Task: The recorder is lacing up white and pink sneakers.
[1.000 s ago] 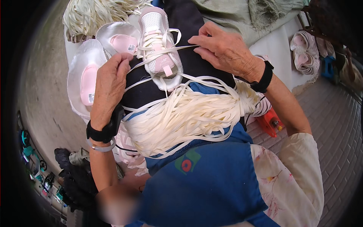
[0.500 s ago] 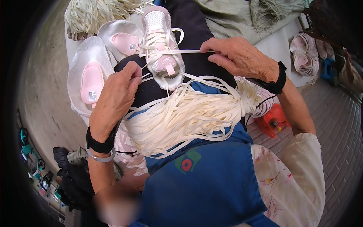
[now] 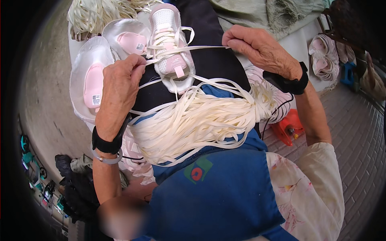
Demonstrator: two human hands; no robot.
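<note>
A white and pink sneaker [image 3: 167, 50] lies on dark cloth in front of me, with cream shoelaces strung across its tongue. My right hand [image 3: 261, 50] is closed, pinching a shoelace [image 3: 205, 47] that runs taut from the shoe to the right. On the shoe's left, my left hand [image 3: 122, 80] is closed too, with the lace's other length leaving its fingertips toward the shoe. Between my wrists and my body, a thick bundle of cream shoelaces [image 3: 197, 124] lies over my blue apron [image 3: 217, 193].
Two white shoe uppers with pink insoles, one nearer [image 3: 93, 82] and one farther [image 3: 130, 40], rest left of the sneaker. Another lace bundle [image 3: 94, 18] lies at the far left. Stacked shoe pieces [image 3: 321, 58] sit at the right, and a red plastic object [image 3: 287, 128] stands on the paving.
Both hands have moved apart, the left one outward and the right one outward and slightly up. The lace across the shoe is now drawn out longer on the right.
</note>
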